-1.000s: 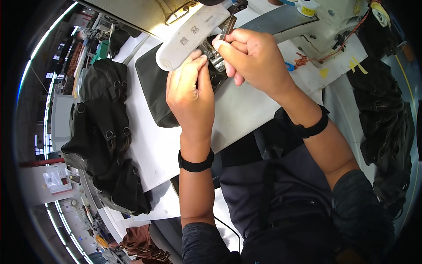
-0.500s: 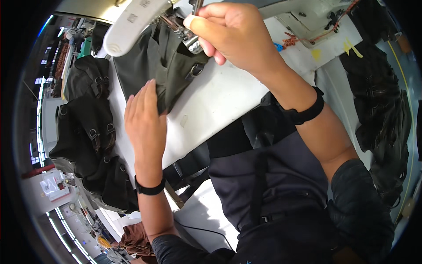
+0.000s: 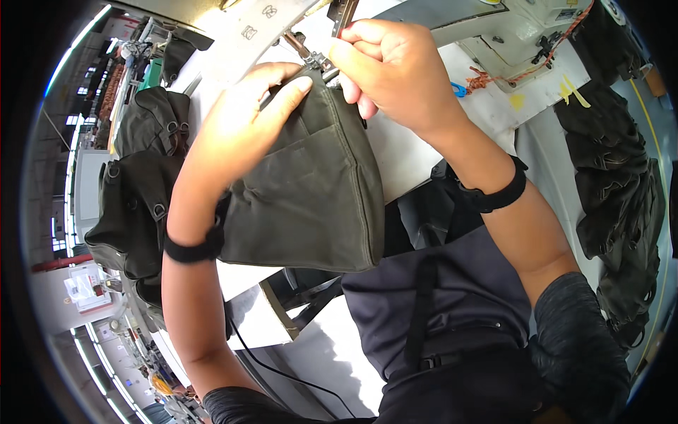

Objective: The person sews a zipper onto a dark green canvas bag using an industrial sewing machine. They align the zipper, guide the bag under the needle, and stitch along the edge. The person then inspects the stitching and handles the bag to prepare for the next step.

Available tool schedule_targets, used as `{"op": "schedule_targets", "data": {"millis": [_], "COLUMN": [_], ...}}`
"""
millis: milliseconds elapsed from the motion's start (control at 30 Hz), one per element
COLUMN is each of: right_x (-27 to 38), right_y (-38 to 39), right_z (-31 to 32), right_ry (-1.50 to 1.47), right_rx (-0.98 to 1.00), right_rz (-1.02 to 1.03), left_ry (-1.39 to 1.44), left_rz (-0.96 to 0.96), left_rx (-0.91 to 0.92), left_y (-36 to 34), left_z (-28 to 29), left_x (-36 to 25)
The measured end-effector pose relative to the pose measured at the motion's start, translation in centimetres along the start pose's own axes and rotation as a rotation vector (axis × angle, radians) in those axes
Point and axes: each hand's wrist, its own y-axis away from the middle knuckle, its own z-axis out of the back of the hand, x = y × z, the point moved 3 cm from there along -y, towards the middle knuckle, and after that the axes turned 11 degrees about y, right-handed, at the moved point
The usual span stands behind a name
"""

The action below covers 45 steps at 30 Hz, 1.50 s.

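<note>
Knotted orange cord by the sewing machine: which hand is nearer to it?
Right. The right hand is to the left of the knotted orange cord, apart from it; the left hand is farther left, at the olive bag.

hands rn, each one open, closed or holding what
Left hand: thumb on green bag; whether it grips cannot be told.
Right hand: closed, apparently pinching dark metal bar.

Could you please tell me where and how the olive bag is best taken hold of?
The olive bag is probably best pinched at its near right corner, coming from the person's side: that corner juts past the edge of the worktable, and its raised seam offers a ridge.
</note>
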Motion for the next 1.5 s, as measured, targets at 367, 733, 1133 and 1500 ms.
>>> {"op": "schedule_targets", "data": {"millis": [367, 733, 1133, 1500], "right_x": [-4.1, -5.7, -3.0, -1.1], "right_y": [3.8, 3.9, 3.5, 2.9], "right_z": [1.1, -2.2, -0.5, 1.2], "right_ry": [0.005, -0.566, -0.514, -0.311], "right_rx": [-0.188, 0.235, 0.267, 0.264], "right_rz": [0.094, -0.281, -0.301, -0.263], "left_ry": [0.970, 1.274, 0.703, 0.774], "left_rz": [0.430, 0.521, 0.422, 0.377], "left_rx": [0.157, 0.569, 0.472, 0.210], "left_y": [-0.1, -2.4, -1.5, -0.2], "left_z": [-2.8, -2.3, -0.9, -3.3], "left_x": [4.6, 12.0, 4.0, 4.2]}}
